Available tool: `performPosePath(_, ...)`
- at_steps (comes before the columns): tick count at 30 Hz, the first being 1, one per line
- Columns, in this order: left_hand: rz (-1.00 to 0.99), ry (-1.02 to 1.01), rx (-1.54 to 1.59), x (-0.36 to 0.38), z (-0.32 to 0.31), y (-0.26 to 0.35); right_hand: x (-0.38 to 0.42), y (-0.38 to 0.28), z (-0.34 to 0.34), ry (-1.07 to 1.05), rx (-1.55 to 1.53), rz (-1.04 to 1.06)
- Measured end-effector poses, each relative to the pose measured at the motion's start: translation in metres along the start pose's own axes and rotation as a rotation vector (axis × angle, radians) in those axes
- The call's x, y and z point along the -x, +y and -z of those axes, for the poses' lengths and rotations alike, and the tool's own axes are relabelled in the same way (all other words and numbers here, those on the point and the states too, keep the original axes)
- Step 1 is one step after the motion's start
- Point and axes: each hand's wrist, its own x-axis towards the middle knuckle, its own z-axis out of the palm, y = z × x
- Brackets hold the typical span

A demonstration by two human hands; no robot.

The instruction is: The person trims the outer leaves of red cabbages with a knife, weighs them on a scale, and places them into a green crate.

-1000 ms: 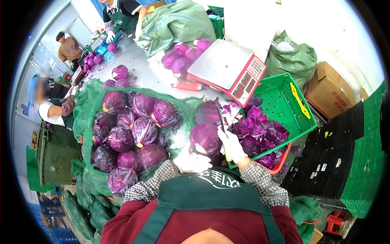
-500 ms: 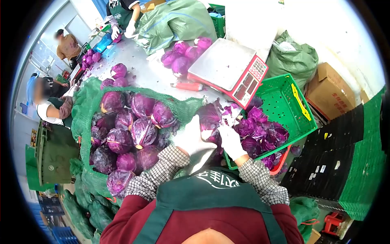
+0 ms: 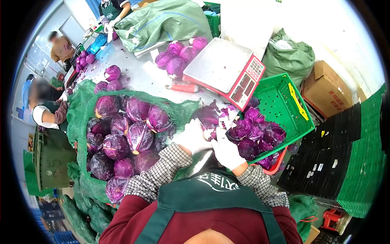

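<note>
My left hand (image 3: 192,137), in a white glove, is closed against the lower left side of a purple cabbage (image 3: 207,116) with loosened leaves. Close beside it, my right hand (image 3: 226,150), also gloved, has its fingers together at the cabbage's lower edge; what it holds, if anything, is hidden. On the left, a green mesh sack (image 3: 83,162) lies open around several whole cabbages (image 3: 140,136). Loose purple leaves (image 3: 256,130) fill the near part of the green crate (image 3: 300,122) at my right.
A scale (image 3: 219,61) and a red-handled tool (image 3: 183,88) lie on the metal table (image 3: 142,81). More cabbages (image 3: 175,67) sit beside the scale, before a large green bag (image 3: 166,24). Co-workers (image 3: 115,12) stand farther off. Black crates (image 3: 325,154) are stacked at right.
My right hand has moved down and left, closer to my left hand. The view has shifted slightly. At the far table, a co-worker's hands have come together.
</note>
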Motion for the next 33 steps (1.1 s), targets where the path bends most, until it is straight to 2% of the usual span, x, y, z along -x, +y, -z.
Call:
performPosePath(2,0.039,0.013,-0.051,-0.001,0.000,0.007,-0.003,-0.001,0.003,-0.062,-0.006,-0.075)
performPosePath(8,0.055,0.027,-0.132,-0.005,-0.003,0.006,-0.001,0.012,-0.011,0.123,0.021,0.050)
performPosePath(11,0.070,0.025,-0.137,-0.006,-0.005,0.005,-0.004,0.000,0.004,0.000,0.042,0.019)
performPosePath(15,0.080,0.021,-0.142,-0.007,-0.001,0.011,-0.009,-0.001,0.004,0.046,0.221,0.104)
performPosePath(18,0.070,0.136,-0.186,-0.009,-0.013,0.011,-0.017,0.009,0.001,0.039,0.335,0.186)
performPosePath(20,0.089,0.061,-0.169,-0.008,-0.007,0.016,-0.025,0.007,0.010,-0.006,0.327,0.190)
performPosePath(21,0.098,0.027,-0.161,-0.007,-0.004,0.018,-0.033,0.005,0.020,-0.068,0.282,0.109)
performPosePath(22,0.105,0.044,-0.148,-0.003,-0.006,0.019,-0.043,0.026,0.009,0.088,0.297,0.220)
performPosePath(24,0.116,0.092,-0.126,0.001,-0.007,0.020,-0.047,0.045,0.003,0.098,0.411,0.321)
performPosePath(25,0.128,0.071,-0.068,0.009,0.000,0.022,-0.047,0.044,0.004,0.079,0.399,0.273)
performPosePath(27,0.081,0.217,-0.088,0.021,-0.007,0.016,-0.045,0.041,0.007,0.037,0.379,0.187)
performPosePath(28,0.056,0.293,-0.102,0.027,-0.011,0.011,-0.044,0.072,-0.011,0.106,0.215,0.145)
performPosePath(29,-0.048,0.380,-0.101,0.032,-0.018,0.002,-0.040,0.081,-0.016,0.095,0.000,-0.016)
performPosePath(31,-0.122,0.423,0.020,0.044,-0.037,-0.021,-0.025,0.073,-0.019,0.367,0.012,0.204)
performPosePath(32,-0.136,0.455,0.086,0.055,-0.042,-0.030,-0.014,0.064,-0.018,0.081,-0.516,-0.226)
performPosePath(33,-0.128,0.486,0.158,0.058,-0.058,-0.048,-0.006,0.046,-0.011,0.131,-0.193,-0.002)
